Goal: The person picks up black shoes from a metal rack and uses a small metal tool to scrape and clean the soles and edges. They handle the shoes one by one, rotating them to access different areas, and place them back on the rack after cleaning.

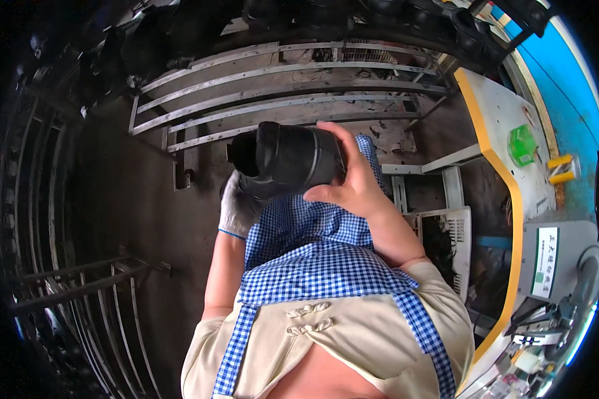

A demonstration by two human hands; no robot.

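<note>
In front of my apron I hold up a black shoe point(293, 159), its dark opening toward the left and its rounded end toward the right. My right hand point(353, 176) is bare and wraps the right end, with the thumb below and a finger along the top. My left hand point(238, 209) wears a white glove with a blue cuff edge. It grips the shoe from below at the left end, and most of its fingers are hidden behind the shoe.
A metal rack point(286, 100) stands ahead, with dark shoes point(313, 13) in a row above it. Another rack point(106, 286) is at the left. To my right runs a yellow-edged workbench point(492, 120) with a green box point(522, 145) and a grey machine point(552, 259). A white crate point(462, 246) sits beneath.
</note>
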